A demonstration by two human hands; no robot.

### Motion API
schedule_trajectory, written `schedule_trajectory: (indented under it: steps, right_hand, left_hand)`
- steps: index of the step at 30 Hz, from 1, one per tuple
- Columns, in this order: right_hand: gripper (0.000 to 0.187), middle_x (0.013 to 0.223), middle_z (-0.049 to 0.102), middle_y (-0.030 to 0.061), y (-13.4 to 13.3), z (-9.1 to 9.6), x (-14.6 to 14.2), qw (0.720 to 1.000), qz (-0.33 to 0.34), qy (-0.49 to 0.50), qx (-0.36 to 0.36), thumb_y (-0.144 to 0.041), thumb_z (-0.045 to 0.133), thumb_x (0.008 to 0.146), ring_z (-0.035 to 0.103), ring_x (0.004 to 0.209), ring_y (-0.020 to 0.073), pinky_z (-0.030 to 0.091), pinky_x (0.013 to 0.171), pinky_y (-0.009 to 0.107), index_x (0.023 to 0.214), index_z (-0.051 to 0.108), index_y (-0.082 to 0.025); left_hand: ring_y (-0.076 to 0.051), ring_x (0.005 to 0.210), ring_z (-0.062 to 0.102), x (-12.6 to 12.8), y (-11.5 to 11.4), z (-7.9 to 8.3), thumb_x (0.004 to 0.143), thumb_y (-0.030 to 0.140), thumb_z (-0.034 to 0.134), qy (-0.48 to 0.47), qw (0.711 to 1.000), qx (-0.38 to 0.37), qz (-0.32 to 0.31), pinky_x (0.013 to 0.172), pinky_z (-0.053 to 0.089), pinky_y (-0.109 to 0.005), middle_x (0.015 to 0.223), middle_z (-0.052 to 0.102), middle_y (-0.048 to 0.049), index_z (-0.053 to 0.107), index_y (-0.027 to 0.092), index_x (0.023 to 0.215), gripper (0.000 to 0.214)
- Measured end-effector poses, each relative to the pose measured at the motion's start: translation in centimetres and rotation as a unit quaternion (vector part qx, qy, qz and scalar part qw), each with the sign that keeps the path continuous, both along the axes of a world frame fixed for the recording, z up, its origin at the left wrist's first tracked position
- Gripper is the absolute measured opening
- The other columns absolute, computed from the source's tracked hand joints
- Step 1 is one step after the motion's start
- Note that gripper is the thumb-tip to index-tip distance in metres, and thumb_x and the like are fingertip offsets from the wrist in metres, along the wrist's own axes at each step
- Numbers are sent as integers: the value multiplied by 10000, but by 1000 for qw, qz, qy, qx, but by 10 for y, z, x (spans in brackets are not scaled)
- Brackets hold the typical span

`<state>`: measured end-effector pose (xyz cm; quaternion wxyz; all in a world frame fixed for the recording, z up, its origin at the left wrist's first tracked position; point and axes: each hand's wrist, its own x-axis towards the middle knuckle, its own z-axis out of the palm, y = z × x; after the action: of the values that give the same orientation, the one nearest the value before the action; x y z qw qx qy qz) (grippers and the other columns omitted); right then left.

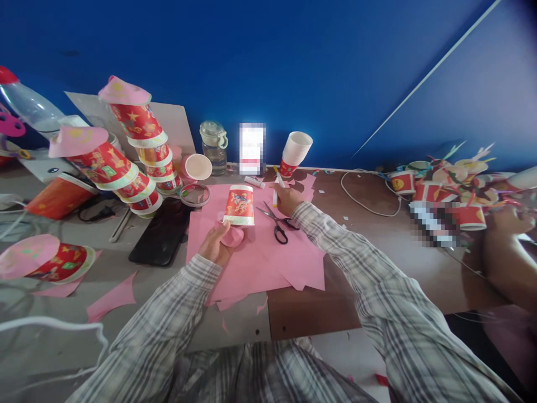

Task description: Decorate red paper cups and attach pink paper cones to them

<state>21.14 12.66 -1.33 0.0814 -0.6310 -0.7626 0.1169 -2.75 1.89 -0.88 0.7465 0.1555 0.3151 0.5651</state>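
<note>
My left hand is closed on a small pink paper disc, held just below an upside-down red paper cup that stands on pink paper sheets. Over the far side of those sheets, my right hand grips a white glue stick, tip pointing up. Black-handled scissors lie on the paper between both hands, close to the right one.
Stacks of red cups topped with pink discs stand at the left. A black phone, a tape roll, a jar and white cups are nearby. Another person's arm and decorated cups are at the right.
</note>
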Motion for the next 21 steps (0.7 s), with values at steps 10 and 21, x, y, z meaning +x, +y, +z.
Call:
schedule_trajectory:
  steps: [10,21]
  right_hand:
    - [416,1186,968,177,44,-14,-6,1000,4,3,-1,-127,794,1108,852,1055,297,646,1038,493,1513,844,-205]
    - [327,1165,959,223,66,-25,-8,999,10,30,21,-140,893,1070,823,1077,334,618,1101,595,1397,913,-138]
  left_hand:
    - [-242,862,612,0,0,0,518,357,765,3,1000,-1,-4,833,496,-395,842,652,-94,569,123,979,553]
    - [-230,727,628,2,-3,9,419,402,790,25,998,-51,8,611,540,-338,850,650,-86,592,142,930,607]
